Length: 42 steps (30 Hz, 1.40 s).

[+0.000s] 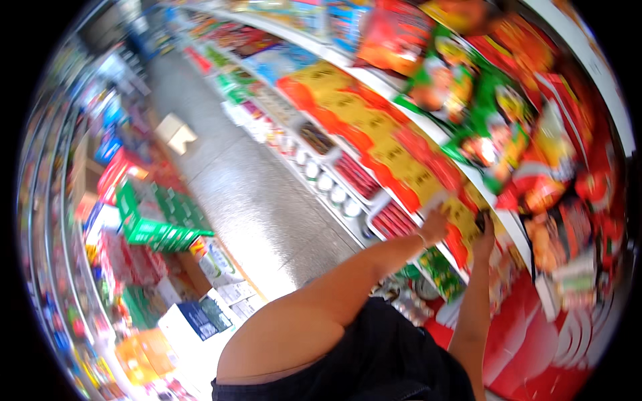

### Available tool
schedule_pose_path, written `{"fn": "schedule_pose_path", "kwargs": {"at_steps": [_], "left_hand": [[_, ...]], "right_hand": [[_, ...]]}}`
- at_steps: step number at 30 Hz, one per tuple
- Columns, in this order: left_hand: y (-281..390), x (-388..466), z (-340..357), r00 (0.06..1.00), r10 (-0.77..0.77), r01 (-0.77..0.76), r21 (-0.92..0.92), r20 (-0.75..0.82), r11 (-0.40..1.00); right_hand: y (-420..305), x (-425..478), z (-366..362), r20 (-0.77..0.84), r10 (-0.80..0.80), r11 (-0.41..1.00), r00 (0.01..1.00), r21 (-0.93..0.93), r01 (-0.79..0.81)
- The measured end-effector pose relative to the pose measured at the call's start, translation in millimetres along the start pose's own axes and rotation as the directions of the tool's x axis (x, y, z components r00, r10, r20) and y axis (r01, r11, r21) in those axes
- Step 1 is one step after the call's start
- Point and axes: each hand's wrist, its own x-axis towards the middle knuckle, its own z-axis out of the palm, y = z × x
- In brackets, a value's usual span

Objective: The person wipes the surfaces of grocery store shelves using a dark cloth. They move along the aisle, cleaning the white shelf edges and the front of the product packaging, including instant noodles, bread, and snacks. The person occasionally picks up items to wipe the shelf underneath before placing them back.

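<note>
A long row of yellow-and-red packets (381, 143) lies along a middle shelf. At its near end, my left hand (435, 226) reaches over the packets with fingers apart, touching or just above them; blur hides the exact contact. My right hand (484, 239) is beside it, nearer the shelf's white edge, with a small dark object (481, 220) between thumb and fingers. What that object is cannot be told. Red sausage-like sticks in a white tray (393, 220) lie just left of my left hand. Green-and-red snack bags (494, 135) fill the shelf above.
A grey tiled aisle floor (235, 175) runs alongside the shelves, with an opened cardboard box (175, 133) on it. Across the aisle stand a green carton (160, 215), more boxes and stocked racks. White-lidded jars (325, 181) line the lower shelf. A red panel (526, 331) is at the lower right.
</note>
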Motion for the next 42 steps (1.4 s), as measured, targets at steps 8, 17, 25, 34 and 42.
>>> {"fn": "schedule_pose_path", "kwargs": {"at_steps": [8,17,25,34,42], "left_hand": [[-17,19,-14,0.891,-0.451,0.394,-0.409,-0.051,0.824],[-14,20,-18,0.902,-0.428,0.389,-0.314,-0.061,0.866],[11,-19,-37,0.984,-0.173,0.169,-0.073,-0.048,0.983],[7,-21,-35,0.990,-0.125,0.108,0.214,0.069,0.971],[-10,-25,-39,0.995,-0.103,0.098,0.354,-0.004,0.930]], "right_hand": [[-19,-20,68,0.182,0.317,0.729,0.931,-0.674,-0.116],[-40,-23,64,0.204,0.268,0.712,0.942,-0.700,-0.050],[-28,6,59,0.098,-0.017,0.950,0.995,-0.310,0.047],[-68,6,66,0.414,0.148,0.806,0.898,-0.577,0.133],[-171,-57,2,0.600,0.413,0.853,0.685,-0.518,-0.060]]}}
